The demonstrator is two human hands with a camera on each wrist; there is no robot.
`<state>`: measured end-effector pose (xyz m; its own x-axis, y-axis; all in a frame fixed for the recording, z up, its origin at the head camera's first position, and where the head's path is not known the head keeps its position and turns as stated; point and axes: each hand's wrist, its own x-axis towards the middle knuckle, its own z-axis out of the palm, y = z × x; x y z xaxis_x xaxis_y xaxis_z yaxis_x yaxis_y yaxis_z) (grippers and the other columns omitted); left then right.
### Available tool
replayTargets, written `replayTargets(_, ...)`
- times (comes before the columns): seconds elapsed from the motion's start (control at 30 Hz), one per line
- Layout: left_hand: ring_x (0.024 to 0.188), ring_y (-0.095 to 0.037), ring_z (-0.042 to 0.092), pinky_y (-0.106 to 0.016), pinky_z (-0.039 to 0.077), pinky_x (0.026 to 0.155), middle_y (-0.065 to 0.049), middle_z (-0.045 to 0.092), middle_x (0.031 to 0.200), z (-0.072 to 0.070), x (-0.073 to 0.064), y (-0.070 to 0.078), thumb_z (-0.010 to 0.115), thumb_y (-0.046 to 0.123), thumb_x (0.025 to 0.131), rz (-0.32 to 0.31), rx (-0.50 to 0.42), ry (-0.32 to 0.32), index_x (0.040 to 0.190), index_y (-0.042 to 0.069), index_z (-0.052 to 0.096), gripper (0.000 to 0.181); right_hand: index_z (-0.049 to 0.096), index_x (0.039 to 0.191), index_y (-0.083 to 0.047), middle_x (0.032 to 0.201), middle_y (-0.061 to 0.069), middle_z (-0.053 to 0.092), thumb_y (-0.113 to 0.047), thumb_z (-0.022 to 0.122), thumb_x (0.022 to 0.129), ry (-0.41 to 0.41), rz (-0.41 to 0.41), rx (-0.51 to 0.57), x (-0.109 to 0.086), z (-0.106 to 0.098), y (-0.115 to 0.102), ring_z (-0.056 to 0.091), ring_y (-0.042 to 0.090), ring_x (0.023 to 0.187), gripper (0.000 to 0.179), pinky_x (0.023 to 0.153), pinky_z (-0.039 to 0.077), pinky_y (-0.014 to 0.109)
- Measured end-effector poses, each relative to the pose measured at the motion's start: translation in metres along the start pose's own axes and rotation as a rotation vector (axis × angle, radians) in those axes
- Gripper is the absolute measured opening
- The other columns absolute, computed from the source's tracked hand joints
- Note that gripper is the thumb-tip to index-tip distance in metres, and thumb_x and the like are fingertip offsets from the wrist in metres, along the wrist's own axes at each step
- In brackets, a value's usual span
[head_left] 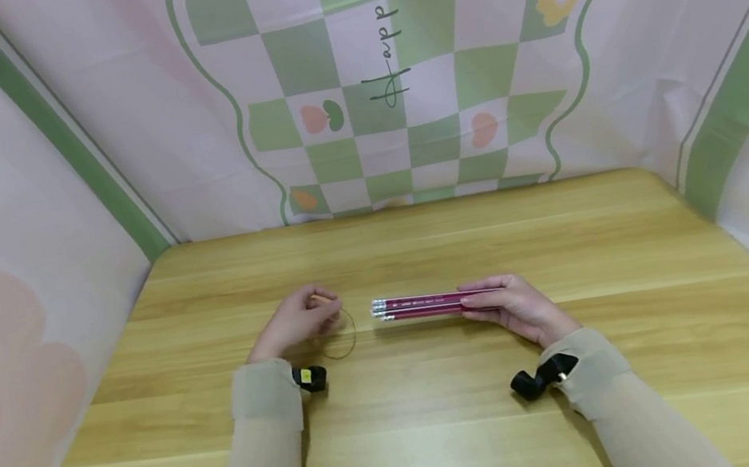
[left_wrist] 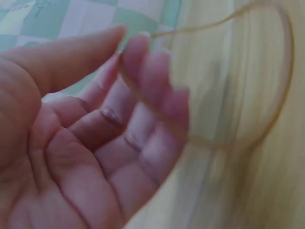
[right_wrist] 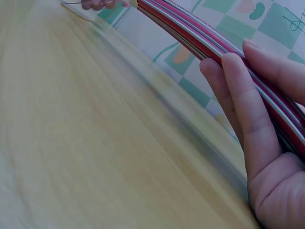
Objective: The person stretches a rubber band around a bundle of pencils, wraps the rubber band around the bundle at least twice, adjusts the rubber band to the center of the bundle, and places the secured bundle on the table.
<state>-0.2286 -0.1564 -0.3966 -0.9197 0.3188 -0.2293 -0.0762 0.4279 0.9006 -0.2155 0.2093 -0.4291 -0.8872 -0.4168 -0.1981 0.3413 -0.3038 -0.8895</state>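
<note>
A thin tan rubber band [left_wrist: 286,81] hangs as a wide loop from my left hand [head_left: 296,320], pinched between thumb and fingertips. In the left wrist view part of the loop crosses the curled fingers. My right hand [head_left: 519,307] grips a bundle of dark pink striped pencils [head_left: 425,304] above the table, lying level and pointing left. Their silver ferrule ends face the left hand, a short gap away from the band. In the right wrist view the thumb and fingers hold the pencils [right_wrist: 200,36] from opposite sides; their far ends are hidden by the hand.
The wooden table [head_left: 405,439] runs under both hands. Printed cloth [head_left: 378,160] with green and white checks stands behind its far edge, and more cloth hangs at both sides. A small black camera is strapped on each sleeve cuff.
</note>
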Motion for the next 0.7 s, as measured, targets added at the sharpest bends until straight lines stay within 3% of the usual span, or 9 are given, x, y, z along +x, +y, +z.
replayTargets(0.17,0.082,-0.016,0.067,-0.031,0.06,0.077,-0.022,0.065,0.118,0.004,0.002,0.006,0.047,0.014,0.105,0.036,-0.196,-0.049,0.136,-0.004,0.048,0.035,0.077,0.094,-0.01,0.099,0.007,0.075,0.012,0.057,0.092,-0.002,0.0,-0.002,0.0,0.0,0.0,0.074,0.017,0.089,0.03,0.083,0.059,0.027)
replayTargets(0.37,0.095,-0.02,0.07,-0.025,0.057,0.068,-0.02,0.058,0.138,0.008,0.002,0.011,0.053,0.005,0.101,0.041,-0.323,-0.057,0.142,-0.001,0.045,0.042,0.077,0.094,-0.011,0.099,0.007,0.074,0.012,0.058,0.092,0.0,0.001,0.0,0.0,0.0,0.001,0.074,0.017,0.089,0.03,0.083,0.059,0.027)
replayTargets(0.53,0.097,-0.021,0.071,-0.023,0.056,0.063,-0.018,0.058,0.137,0.012,0.003,0.015,0.063,0.008,0.096,0.014,-0.376,0.0,0.142,0.0,0.044,0.05,0.077,0.095,-0.011,0.1,0.007,0.074,0.011,0.059,0.092,-0.001,0.0,-0.002,0.001,0.0,0.0,0.073,0.017,0.09,0.029,0.083,0.058,0.027)
replayTargets(0.7,0.09,-0.019,0.072,-0.025,0.057,0.062,-0.019,0.062,0.129,0.017,0.004,0.018,0.063,0.025,0.098,-0.024,-0.354,0.05,0.127,0.001,0.055,0.038,0.077,0.095,-0.01,0.1,0.007,0.074,0.012,0.059,0.092,0.0,0.001,0.001,0.001,0.0,0.0,0.073,0.017,0.09,0.029,0.083,0.058,0.027)
